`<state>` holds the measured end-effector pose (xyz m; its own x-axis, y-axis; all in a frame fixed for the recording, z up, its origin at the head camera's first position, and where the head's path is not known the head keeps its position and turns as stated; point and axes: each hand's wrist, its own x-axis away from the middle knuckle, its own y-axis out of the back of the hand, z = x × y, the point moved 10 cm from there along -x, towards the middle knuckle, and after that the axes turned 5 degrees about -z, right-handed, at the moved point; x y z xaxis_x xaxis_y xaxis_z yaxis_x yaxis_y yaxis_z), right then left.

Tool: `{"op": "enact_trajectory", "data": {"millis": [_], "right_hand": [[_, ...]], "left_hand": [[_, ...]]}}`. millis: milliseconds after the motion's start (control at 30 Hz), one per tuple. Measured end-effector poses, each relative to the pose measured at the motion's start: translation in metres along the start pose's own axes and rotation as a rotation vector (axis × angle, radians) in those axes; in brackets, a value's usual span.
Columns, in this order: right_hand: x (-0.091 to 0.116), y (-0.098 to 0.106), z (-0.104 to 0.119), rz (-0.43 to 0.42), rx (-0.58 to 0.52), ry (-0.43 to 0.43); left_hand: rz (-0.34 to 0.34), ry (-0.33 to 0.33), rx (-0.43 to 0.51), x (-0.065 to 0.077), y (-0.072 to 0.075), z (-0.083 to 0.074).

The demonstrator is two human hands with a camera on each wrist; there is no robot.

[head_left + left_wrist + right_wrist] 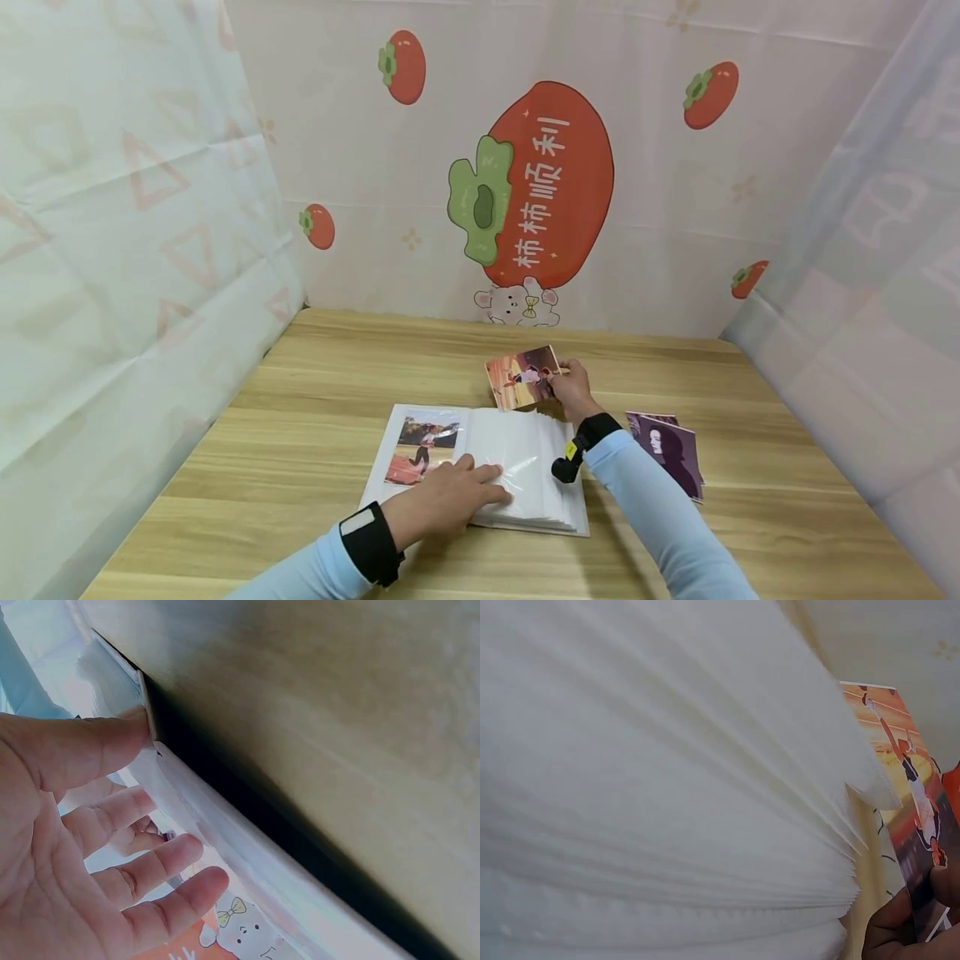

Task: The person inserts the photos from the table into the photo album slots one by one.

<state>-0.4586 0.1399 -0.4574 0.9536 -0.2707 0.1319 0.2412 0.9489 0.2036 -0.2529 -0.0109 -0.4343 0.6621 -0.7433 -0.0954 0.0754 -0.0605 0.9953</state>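
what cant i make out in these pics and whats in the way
Head view: most of the lower photos in the pile, covered by the top photo.
Head view: part of the held photo, behind the right hand.
Head view: part of the open album, under the left hand.
Right wrist view: much of the right hand, cut off by the picture's edges.

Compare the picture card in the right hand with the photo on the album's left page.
The held card is pinched in the right hand; the page photo sits in the album's left page. In the head view, the held card's picture runs sideways, while the page photo's is upright. Both are rectangular, with reddish colours.
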Motion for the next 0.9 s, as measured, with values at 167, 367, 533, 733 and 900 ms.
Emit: {"op": "enact_trajectory", "data": {"millis": [167,367,533,733,900], "right_hand": [[-0.002,-0.002,-0.001,0.034,0.016,0.001],[-0.002,-0.001,0.008,0.077,0.015,0.070],[-0.004,-0.001,0.012,0.100,0.026,0.100],[-0.004,-0.004,0.019,0.141,0.077,0.159],[-0.001,-0.007,0.026,0.177,0.132,0.214]], "left_hand": [[0.019,0.012,0.052,0.001,0.000,0.000],[0.026,0.025,0.102,0.001,-0.001,0.000],[0.029,0.031,0.126,0.000,-0.002,-0.001],[0.047,0.048,0.137,-0.001,-0.004,-0.001],[0.049,0.047,0.141,-0.001,-0.004,0.000]]}}
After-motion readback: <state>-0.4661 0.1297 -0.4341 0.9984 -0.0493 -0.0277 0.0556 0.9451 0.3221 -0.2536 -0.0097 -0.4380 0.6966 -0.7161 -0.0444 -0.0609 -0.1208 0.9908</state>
